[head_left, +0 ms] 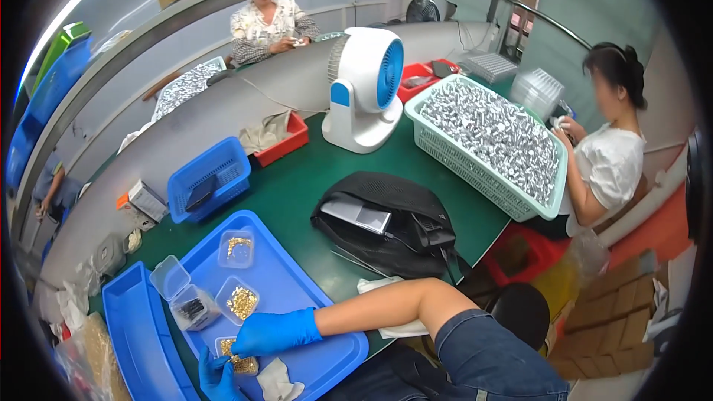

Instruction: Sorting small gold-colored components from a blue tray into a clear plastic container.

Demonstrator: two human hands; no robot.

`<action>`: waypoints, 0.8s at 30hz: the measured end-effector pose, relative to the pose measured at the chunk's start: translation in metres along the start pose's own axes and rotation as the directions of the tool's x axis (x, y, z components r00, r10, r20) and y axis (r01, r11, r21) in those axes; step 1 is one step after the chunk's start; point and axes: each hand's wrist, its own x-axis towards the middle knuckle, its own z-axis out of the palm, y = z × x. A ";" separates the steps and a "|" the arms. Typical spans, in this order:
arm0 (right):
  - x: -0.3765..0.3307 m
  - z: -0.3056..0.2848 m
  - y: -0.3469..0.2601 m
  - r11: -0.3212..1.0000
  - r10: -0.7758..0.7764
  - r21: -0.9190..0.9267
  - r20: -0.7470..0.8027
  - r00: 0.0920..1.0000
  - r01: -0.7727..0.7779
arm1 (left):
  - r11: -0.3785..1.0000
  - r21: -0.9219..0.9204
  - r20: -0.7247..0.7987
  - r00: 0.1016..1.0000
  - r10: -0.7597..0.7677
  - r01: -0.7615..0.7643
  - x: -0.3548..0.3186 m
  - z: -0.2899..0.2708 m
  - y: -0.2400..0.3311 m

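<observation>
Both my hands wear blue gloves and meet over a small clear container of gold-coloured parts [248,366] near the front of the blue tray [327,360]. My right hand [271,333] reaches in from the right with its fingers bent down and closed at the container. My left hand [220,380] is beside it at the lower edge, its fingertips pinched close to the right ones. Whatever is between the fingers is too small or hidden. Farther back on the tray are a clear box of gold parts [242,303], another with fewer [236,248], and a lidded box of black pieces [194,309].
A white cloth [278,381] lies by my right hand. Left is a long blue bin [141,334]. Beyond the tray are a black bag [386,215], a blue basket [209,178], a white fan [364,89] and a basket of silvery parts [486,145]. Co-workers sit right and behind.
</observation>
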 end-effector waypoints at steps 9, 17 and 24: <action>0.000 0.008 0.013 0.928 0.081 0.370 -0.113 0.990 -0.033 | 0.998 -0.049 -0.055 0.997 -0.047 0.044 0.000 0.015 0.014; 0.007 0.003 0.010 0.908 0.010 0.415 -0.144 0.990 0.052 | 0.982 -0.125 -0.012 0.990 -0.142 0.140 0.012 -0.017 -0.020; 0.001 0.004 0.003 0.825 0.062 0.565 -0.049 0.997 -0.023 | 0.983 -0.065 -0.043 0.984 -0.174 0.171 -0.004 -0.007 -0.006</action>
